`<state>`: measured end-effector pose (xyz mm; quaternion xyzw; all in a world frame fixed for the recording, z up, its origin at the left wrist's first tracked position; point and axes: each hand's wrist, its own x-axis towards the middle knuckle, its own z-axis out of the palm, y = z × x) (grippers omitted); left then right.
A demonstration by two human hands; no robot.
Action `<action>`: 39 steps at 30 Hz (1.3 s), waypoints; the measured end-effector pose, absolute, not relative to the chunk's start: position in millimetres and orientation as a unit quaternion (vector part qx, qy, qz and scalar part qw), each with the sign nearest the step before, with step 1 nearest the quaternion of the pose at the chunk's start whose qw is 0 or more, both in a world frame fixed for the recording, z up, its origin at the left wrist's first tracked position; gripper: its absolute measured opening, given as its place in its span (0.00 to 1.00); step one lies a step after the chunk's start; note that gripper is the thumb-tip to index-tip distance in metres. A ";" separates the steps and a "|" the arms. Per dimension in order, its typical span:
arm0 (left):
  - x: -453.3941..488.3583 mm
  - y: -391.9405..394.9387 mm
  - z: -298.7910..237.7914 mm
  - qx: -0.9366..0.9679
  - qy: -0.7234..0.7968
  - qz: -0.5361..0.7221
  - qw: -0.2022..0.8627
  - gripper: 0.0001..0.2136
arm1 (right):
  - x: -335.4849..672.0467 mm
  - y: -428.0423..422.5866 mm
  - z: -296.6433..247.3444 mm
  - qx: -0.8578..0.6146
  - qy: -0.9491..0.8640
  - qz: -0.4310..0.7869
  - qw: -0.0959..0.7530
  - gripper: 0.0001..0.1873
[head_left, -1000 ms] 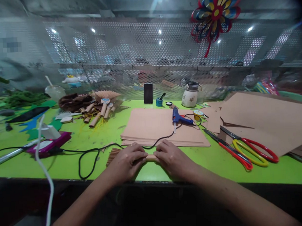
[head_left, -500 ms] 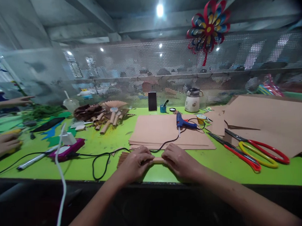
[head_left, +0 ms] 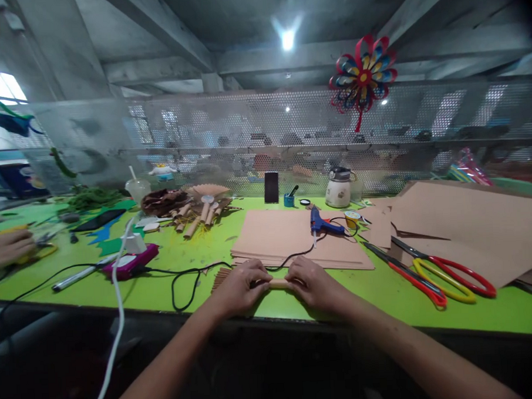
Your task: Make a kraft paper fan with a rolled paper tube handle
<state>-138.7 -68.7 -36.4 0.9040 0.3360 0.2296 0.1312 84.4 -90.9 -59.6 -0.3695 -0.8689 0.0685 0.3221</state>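
Near the table's front edge, my left hand (head_left: 244, 287) and my right hand (head_left: 312, 281) pinch the two ends of a small brown paper roll (head_left: 278, 283). Only its middle shows between my fingers; the ends are hidden. Beside my left hand lies a pleated piece of brown paper (head_left: 220, 278), partly covered by that hand. A stack of brown paper sheets (head_left: 271, 231) lies just beyond both hands. On it rests a blue glue gun (head_left: 322, 222), its black cord running toward my left hand.
Scissors (head_left: 446, 277) with red and yellow handles lie at right, beside large brown sheets (head_left: 469, 220). A purple power strip (head_left: 130, 263) and white cable (head_left: 117, 306) are at left. Paper fans with rolled handles (head_left: 205, 211) lie behind. Another person's hand (head_left: 10, 249) is at far left with yellow-handled scissors.
My view has shifted slightly up and to the left. Both hands keep hold of the paper roll in nearly the same place. The other person's pointing hand at far left has gone from view.
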 end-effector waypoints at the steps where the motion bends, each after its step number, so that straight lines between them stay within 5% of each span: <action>1: -138.9 -68.5 -36.9 0.904 0.335 0.230 0.132 0.11 | 84.2 -90.6 -60.0 -0.370 -0.868 0.070 0.322 0.07; 39: -140.8 -60.5 -43.6 0.921 0.297 0.236 0.094 0.10 | 89.0 -86.4 -61.0 -0.346 -0.888 0.032 0.301 0.07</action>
